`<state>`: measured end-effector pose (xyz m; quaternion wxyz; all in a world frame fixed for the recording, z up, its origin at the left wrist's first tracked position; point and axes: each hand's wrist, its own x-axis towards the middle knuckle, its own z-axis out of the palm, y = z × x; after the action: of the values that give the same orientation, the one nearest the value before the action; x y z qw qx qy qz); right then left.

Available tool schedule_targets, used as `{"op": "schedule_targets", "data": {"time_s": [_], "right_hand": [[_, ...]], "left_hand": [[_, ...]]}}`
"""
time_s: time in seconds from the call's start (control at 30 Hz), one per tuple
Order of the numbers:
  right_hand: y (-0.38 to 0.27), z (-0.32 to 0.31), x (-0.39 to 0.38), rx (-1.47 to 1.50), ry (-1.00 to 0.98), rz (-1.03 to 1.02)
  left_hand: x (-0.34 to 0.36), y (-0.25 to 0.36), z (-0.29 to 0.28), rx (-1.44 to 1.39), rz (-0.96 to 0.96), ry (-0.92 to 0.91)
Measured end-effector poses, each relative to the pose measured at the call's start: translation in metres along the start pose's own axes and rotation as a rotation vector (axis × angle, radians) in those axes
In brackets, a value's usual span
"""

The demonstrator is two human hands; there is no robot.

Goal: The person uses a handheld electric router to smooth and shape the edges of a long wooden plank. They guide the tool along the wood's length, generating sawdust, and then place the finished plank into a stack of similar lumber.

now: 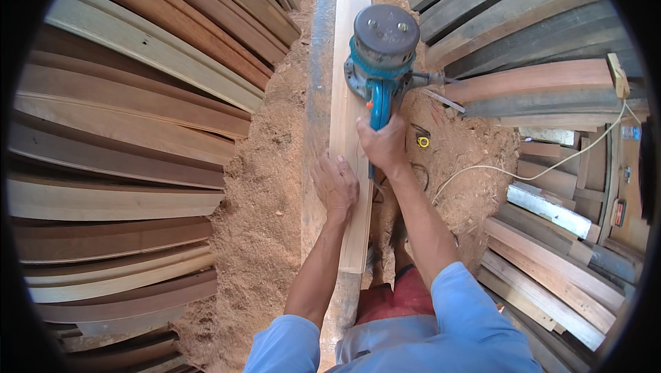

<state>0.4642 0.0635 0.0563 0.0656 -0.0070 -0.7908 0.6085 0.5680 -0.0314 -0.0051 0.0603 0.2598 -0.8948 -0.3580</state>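
A long pale wooden board (348, 118) lies lengthwise on a narrow worn workbench (317, 98). On the board's far part stands a router (385, 39) with a blue-green body and a dark round top. My right hand (383, 140) is wrapped round the router's rear handle. Nearer to me, my left hand (336, 184) rests on the board and its left edge, fingers stretched forward, holding no tool. The router's bit and the underside of its base are hidden from above.
Sawdust (255, 235) covers the floor on both sides. Stacked planks (124, 201) line the left, with more timber (523, 22) at the right. A yellow tape measure (423, 142) lies right of the bench. A pale cord (496, 166) runs to the wooden block (618, 77).
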Motion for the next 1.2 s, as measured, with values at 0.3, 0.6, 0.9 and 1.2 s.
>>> {"op": "schedule_targets", "data": {"time_s": [0.3,0.6,0.9,1.2], "right_hand": [[0.018,0.016,0.101,0.033,0.024,-0.079],[0.021,0.026,0.19,0.033,0.003,-0.025],[0.037,0.039,0.271,0.01,0.026,-0.03],[0.051,0.054,0.376,-0.004,0.054,-0.067]], "left_hand": [[0.0,0.014,-0.01,0.102,-0.039,-0.139],[0.0,0.014,-0.009,0.216,-0.055,-0.191],[-0.002,0.014,-0.009,0.235,-0.027,-0.196],[0.178,0.084,0.031,-0.111,-0.083,-0.173]]}}
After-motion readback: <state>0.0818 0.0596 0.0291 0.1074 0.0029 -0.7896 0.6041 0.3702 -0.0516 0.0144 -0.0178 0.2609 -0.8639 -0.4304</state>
